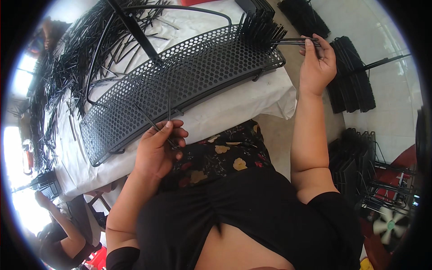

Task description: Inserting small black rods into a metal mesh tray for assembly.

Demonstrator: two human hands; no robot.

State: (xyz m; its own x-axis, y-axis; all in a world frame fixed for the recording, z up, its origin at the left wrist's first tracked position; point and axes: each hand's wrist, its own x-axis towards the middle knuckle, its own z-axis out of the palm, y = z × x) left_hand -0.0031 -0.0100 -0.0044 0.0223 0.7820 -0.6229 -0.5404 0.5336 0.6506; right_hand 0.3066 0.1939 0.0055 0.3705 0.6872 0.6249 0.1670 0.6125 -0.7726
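Note:
A curved black perforated metal panel with wire legs lies across the table in front of me. Thin black strips stand in a dense tuft at its right end. My right hand, beyond that end, pinches a few black strips that reach toward the tuft. At the panel's near edge, my left hand has its fingers closed on a couple of thin black strips. Their tips lie over the panel's holes.
A large heap of loose black strips covers the table's left side on a white cloth. Bristled black panels lie on the floor at right, near stacked black racks and a fan. Another person sits at lower left.

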